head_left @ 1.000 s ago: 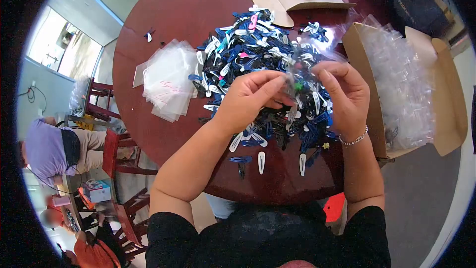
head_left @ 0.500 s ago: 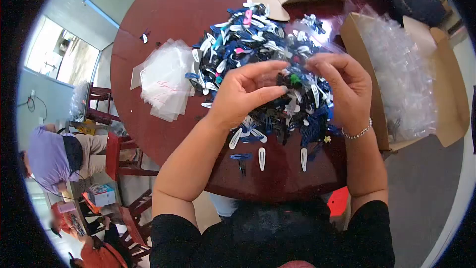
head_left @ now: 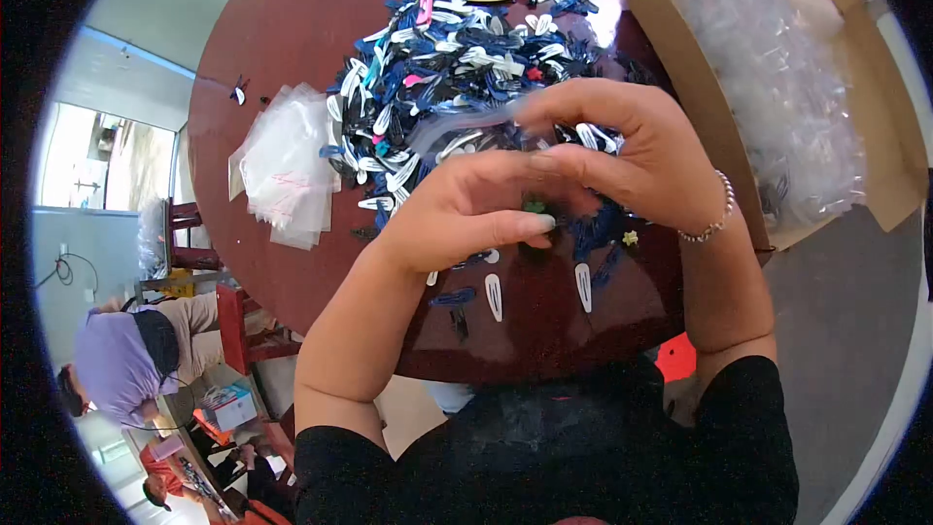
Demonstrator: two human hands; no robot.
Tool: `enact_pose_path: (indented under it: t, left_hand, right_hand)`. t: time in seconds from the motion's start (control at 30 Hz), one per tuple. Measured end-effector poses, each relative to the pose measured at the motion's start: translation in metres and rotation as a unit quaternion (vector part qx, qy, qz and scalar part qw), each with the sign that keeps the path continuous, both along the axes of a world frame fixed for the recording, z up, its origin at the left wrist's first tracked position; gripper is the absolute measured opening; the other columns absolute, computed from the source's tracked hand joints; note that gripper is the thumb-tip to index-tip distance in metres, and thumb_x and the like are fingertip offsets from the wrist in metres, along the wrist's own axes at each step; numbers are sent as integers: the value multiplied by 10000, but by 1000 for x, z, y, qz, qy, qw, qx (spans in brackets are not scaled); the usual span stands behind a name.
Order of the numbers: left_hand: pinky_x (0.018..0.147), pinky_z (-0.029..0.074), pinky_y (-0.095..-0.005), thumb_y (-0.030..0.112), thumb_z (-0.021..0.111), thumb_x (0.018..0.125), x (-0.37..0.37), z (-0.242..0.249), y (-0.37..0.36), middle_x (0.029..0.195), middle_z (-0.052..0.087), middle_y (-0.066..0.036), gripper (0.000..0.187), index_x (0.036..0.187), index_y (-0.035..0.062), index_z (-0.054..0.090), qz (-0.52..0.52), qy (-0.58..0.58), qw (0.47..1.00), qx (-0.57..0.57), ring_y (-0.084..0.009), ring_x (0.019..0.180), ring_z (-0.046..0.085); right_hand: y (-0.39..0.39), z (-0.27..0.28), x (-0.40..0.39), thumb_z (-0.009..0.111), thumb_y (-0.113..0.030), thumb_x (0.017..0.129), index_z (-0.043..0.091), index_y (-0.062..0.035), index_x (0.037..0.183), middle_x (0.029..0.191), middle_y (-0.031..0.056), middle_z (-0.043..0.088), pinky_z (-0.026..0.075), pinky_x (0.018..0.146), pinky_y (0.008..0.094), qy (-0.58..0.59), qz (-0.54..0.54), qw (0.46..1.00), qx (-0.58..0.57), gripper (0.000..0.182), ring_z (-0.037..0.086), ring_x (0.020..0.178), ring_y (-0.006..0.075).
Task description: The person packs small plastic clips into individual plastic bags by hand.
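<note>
My left hand [head_left: 466, 204] is curled, its fingers smeared by motion, around a dark item with a green decoration [head_left: 533, 205], apparently a hair clip. My right hand [head_left: 632, 151] arches over it from the right, fingers bent inward and meeting the left fingertips. A blurred clear plastic bag [head_left: 457, 126] stretches leftward from the right fingertips. Behind the hands lies a heap of snap hair clips [head_left: 466, 49], mostly navy, black and white. Nearer me, a white clip [head_left: 494, 297], another white clip [head_left: 583, 288] and a navy clip [head_left: 453, 297] lie apart on the table.
A stack of clear bags [head_left: 287, 170] lies left of the heap on the round dark red table [head_left: 267, 34]. At the right stands an open cardboard box [head_left: 680, 53] full of clear packets. Red stools and other people, one in a purple shirt [head_left: 121, 365], are at left.
Both hands have come closer together, and the right now reaches over the left. The green-decorated item has moved lower, toward me. The view has shifted slightly.
</note>
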State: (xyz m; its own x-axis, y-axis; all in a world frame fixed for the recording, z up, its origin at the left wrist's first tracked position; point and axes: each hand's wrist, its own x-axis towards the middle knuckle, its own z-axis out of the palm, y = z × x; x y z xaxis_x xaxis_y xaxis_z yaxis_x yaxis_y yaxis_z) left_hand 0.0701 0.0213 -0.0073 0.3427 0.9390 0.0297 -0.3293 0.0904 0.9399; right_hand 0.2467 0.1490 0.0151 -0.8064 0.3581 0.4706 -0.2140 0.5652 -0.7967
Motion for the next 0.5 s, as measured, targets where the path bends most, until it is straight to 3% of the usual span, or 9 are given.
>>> enact_pose_path:
  t: [0.07,0.1,0.13,0.23,0.5]
  left_hand:
    - [903,512,-307,-39,605,879,1,-1,-4,1188,657,-154,396,1273,-13,573,52,-44,998,-13,-203,1122,614]
    - [821,577,-330,131,669,860,-1,-1,-2,1176,641,-190,421,1238,-31,580,84,23,996,-5,-259,1124,620]
    - [823,575,-322,123,669,861,-4,-1,0,1171,646,-185,412,1235,-30,583,106,41,993,8,-248,1107,627]
    - [824,566,-300,80,663,863,-5,-5,0,1147,665,-174,393,1234,-24,588,158,31,987,16,-221,1063,645]
    - [831,549,-292,29,630,871,-3,-1,2,1120,683,-151,340,1209,-5,601,183,86,979,-4,-203,1045,651]
  right_hand:
    - [-3,12,9,761,-145,778,656,-12,896,886,128,688,535,718,331,-67,-149,984,65,206,683,815,245]
    - [1,25,19,761,-86,746,672,-23,925,855,95,684,525,729,317,-180,-171,959,133,210,676,833,215]
    - [2,22,27,761,-86,746,672,-23,925,855,95,684,525,729,317,-184,-169,960,131,210,676,833,215]
    - [-1,11,35,799,-166,648,637,-49,866,823,101,618,506,711,418,-298,-80,906,289,295,622,823,325]
    - [-27,7,22,826,-179,616,613,-52,822,877,99,591,516,733,414,-406,-132,855,294,322,624,851,308]
